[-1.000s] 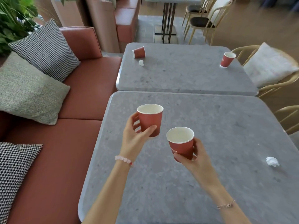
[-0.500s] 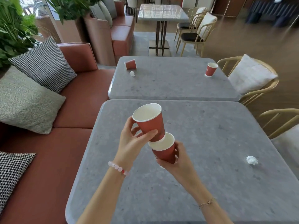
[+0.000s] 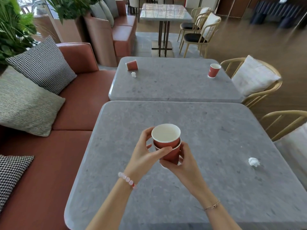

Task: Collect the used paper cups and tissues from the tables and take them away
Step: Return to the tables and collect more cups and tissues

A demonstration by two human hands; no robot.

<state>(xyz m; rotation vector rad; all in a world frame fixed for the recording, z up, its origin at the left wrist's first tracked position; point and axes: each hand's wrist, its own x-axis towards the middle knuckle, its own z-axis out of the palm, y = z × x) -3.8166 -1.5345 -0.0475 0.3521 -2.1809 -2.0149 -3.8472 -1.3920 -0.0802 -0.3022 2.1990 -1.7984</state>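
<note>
Two red paper cups are nested above the near grey table. My left hand grips the upper cup, and my right hand holds the lower cup from below. A crumpled white tissue lies on the near table to the right. On the far table a red cup lies on its side at the back left with a small tissue beside it. Another red cup stands upright at the back right.
A red bench sofa with patterned cushions runs along the left. Wooden chairs with white cushions stand to the right of both tables. Plants are at the far left, another table and chairs farther back.
My left hand has lowered its cup into the cup that my right hand holds, so the two cups are now stacked. The view has tilted up a little.
</note>
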